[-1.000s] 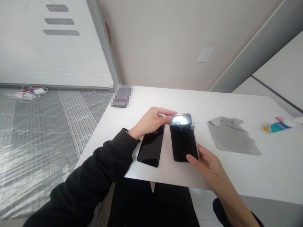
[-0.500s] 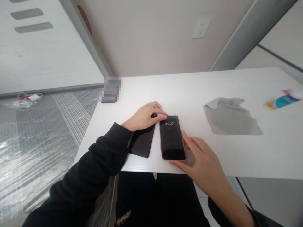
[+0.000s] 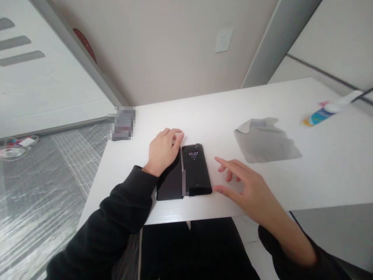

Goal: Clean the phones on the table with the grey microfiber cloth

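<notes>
On the white table [image 3: 210,212] lies a phone [image 3: 196,169], screen up, its lit clock showing 11:27. Close along its left side is a flat black slab [image 3: 170,181] that looks like a second phone. My left hand [image 3: 163,149] covers the slab's upper end, fingers bent around its top edge and thumb on its right side. Part of the slab is hidden under that hand. Right of the phone, my right hand [image 3: 243,181] hovers with fingers spread and nothing in it, the thumb close to the phone's lower right corner.
A grey cloth [image 3: 266,142] with a folded-over top edge lies to the right. Beyond it, a blue and white bottle [image 3: 323,114] rests on its side. A blurred-out item [image 3: 124,123] sits at the table's far left corner. A wall socket [image 3: 223,40] is behind.
My right hand has let go of the phone and drawn right. My left hand has moved off the phone's top onto the slab, which now lies straighter and closer beside the phone. The view has shifted.
</notes>
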`<state>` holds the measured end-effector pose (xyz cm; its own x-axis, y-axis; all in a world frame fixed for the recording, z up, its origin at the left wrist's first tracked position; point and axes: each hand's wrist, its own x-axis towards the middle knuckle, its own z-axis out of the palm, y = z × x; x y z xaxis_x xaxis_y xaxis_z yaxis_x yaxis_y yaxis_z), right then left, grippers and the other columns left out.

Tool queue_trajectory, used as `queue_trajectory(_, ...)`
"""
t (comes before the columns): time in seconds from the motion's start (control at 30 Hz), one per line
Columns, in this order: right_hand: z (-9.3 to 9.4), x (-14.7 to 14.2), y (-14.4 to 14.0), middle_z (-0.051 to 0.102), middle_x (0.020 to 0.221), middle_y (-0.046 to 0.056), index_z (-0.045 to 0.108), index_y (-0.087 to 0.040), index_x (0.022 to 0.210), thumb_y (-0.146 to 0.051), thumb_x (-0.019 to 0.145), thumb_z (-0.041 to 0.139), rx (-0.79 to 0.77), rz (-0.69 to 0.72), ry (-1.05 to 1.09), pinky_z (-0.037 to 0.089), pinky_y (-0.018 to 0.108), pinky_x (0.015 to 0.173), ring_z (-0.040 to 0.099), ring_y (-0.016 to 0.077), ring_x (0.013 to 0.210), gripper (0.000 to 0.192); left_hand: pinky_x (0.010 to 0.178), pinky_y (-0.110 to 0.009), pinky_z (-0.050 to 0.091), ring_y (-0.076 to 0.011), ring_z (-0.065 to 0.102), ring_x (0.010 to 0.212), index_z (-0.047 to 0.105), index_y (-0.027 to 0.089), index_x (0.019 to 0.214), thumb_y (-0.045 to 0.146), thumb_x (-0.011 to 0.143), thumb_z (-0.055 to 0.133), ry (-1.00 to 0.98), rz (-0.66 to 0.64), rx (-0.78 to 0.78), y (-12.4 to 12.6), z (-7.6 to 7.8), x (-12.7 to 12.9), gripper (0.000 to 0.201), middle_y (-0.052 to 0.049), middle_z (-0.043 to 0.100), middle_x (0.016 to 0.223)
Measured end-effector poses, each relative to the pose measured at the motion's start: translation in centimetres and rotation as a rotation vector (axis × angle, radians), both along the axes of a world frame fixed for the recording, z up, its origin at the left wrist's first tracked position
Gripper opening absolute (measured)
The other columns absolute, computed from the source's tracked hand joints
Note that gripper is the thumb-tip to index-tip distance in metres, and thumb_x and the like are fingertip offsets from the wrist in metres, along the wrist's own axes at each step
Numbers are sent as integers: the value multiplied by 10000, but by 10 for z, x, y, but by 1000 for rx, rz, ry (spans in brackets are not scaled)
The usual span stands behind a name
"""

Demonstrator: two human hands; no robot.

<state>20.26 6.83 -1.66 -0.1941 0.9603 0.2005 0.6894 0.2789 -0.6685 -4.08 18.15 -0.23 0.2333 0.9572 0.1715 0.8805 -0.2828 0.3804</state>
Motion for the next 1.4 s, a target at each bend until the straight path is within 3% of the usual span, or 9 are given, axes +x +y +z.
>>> queue_trajectory(0.1,12,48,32,742,977,73,721,-253,1255,-523,1023,519,84,-89,-59,578,410,741,685,256,821,409,1040,-463,466,-296,624,1114,672,187,1315,429,1045,447,-11,-180,18,4,1,-9,427,-116,695,1193)
queue_trajectory(0.2,8,90,70,727,1224,130,730,-237,1250,-466,1011,521,212,-162,-247,530,551,988,665,353,1124,391,1122,-455,427,-273,575,1227,621,239,1421,437,1062,420,-49,-456,-13,4,1,-14,456,-99,651,1348)
queue_trajectory(0.33,-12,111,105,668,1356,171,717,-199,1270,-467,968,579,218,-71,-280,445,602,1108,577,382,1290,426,1089,-460,453,-270,585,1181,697,265,1342,425,1072,395,-6,-529,-24,2,0,-13,435,-96,666,1330)
queue_trajectory(0.47,-16,100,105,753,1125,143,755,-206,1039,-416,1005,515,243,-75,-189,540,542,990,681,329,1096,321,1133,-495,423,-302,565,1280,606,200,1439,537,1030,477,19,-515,-26,-6,1,-16,546,-141,631,1415)
queue_trajectory(0.6,-2,55,80,754,1118,124,717,-224,1105,-446,1034,491,303,-174,14,619,438,806,722,286,995,325,1250,-634,224,-411,377,1510,271,156,1633,810,767,668,10,-579,-110,-23,3,-22,1155,-244,400,1637)
queue_trajectory(0.8,-5,-30,59,619,1487,112,580,-250,1457,-297,1028,496,144,384,-99,482,543,1167,589,291,1374,440,1249,-708,107,-465,196,1586,-115,93,1635,857,635,735,75,-576,-107,-45,-4,-21,1518,-362,183,1678)
queue_trajectory(1.03,-11,-25,41,505,1591,62,460,-252,1572,-292,1046,523,122,756,-216,294,527,1287,455,252,1498,531,1259,-677,128,-435,227,1586,-28,89,1637,866,714,647,54,-576,-127,-47,-6,-19,1382,-327,190,1693)
queue_trajectory(1.2,-7,-16,52,335,1664,121,363,-208,1613,-457,1040,551,114,635,-325,222,632,1275,330,325,1553,653,1266,-659,124,-434,206,1591,14,83,1636,850,681,702,69,-575,-133,-48,-6,-20,1405,-320,187,1696)
queue_trajectory(1.4,-6,-10,48,418,1644,52,236,-287,1650,-518,1031,562,90,865,-279,203,479,1317,407,244,1525,737,1256,-672,151,-433,218,1588,-13,72,1632,850,735,644,58,-600,-146,-48,-5,-19,1357,-329,195,1691)
